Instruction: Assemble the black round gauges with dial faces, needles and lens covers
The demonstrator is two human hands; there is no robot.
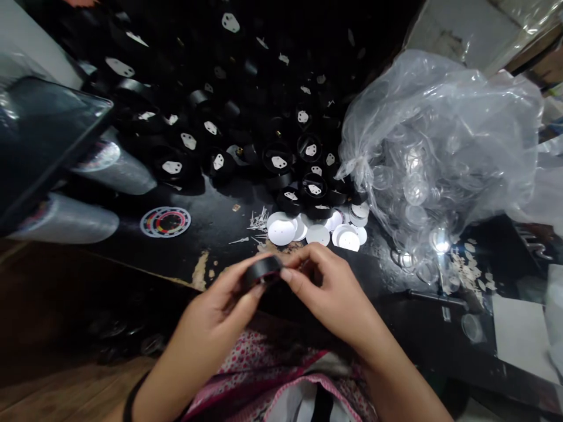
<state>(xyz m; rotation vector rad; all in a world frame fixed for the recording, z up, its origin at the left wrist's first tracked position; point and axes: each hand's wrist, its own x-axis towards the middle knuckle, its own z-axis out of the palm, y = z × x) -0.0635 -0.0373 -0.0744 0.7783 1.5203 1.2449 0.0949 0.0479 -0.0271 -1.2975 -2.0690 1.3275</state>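
Between thumb and fingers, my left hand [222,313] grips a round black housing [263,268], tilted on its side. The thumb and forefinger of my right hand [328,287] pinch together at the housing's right edge; whether they hold a small part is hidden. Just beyond the hands, white discs [282,230] lie in a loose group, with a pile of thin white needles [258,220] to their left. Printed dials [172,223] overlap each other farther left on the black table [215,205].
Many black housings with white plates [278,162] crowd the back. A plastic bag of clear round covers [413,164] stands at the right, near a dark screwdriver-like tool [435,298] and a white card [521,334]. Wrapped stacks [65,220] and a dark tray-like object [48,129] occupy the left.
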